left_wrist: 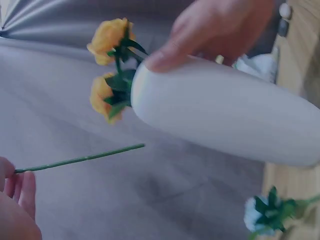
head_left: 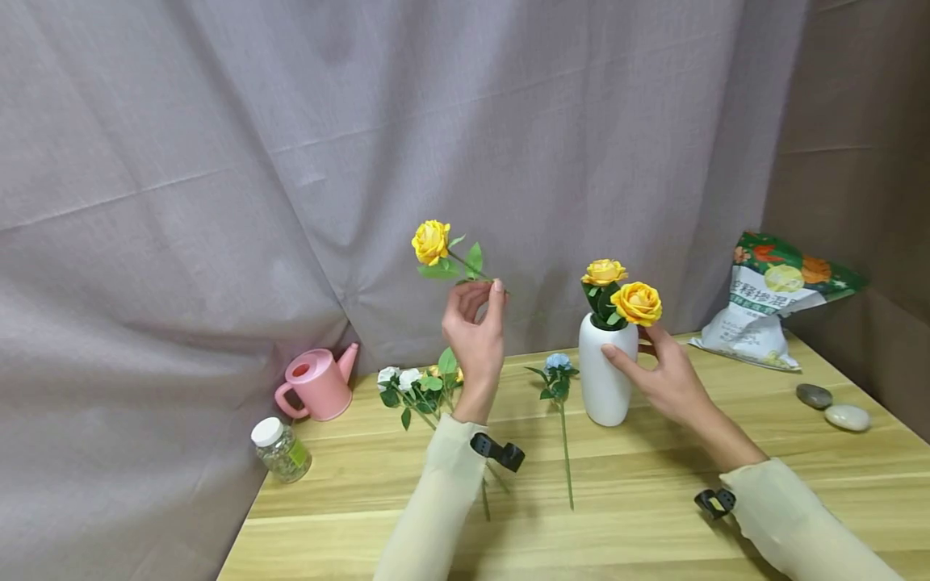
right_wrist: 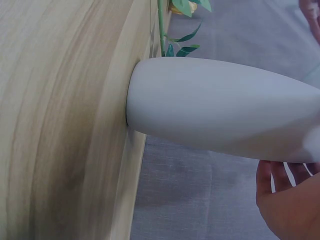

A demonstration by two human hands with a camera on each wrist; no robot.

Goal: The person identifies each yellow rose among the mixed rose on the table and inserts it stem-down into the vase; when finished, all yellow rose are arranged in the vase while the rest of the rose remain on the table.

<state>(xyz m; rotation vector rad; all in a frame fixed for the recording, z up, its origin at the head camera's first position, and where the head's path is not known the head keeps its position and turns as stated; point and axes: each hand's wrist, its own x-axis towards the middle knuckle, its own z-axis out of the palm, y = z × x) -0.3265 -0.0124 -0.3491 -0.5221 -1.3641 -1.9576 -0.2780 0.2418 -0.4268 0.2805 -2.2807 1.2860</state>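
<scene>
In the head view my left hand (head_left: pixel 475 323) is raised above the table, pinching the stem of a yellow rose (head_left: pixel 432 242). Its bloom leans to the left. The left wrist view shows the bare green stem (left_wrist: pixel 85 158) pointing toward the white vase (left_wrist: pixel 220 110), its tip apart from the rim. My right hand (head_left: pixel 664 371) holds the vase (head_left: pixel 605 379) near its top, thumb in front and fingers behind. Two yellow roses (head_left: pixel 636 303) stand in the vase's mouth, their lower stems hidden inside. The vase is upright on the table, as the right wrist view also shows.
A blue flower (head_left: pixel 558 363) lies left of the vase. White flowers (head_left: pixel 398 378) and green stems lie partly behind my left arm. Further left are a pink watering can (head_left: pixel 323 387) and a lidded jar (head_left: pixel 283 452). A printed bag (head_left: pixel 756 315) and two stones (head_left: pixel 847 417) are at right.
</scene>
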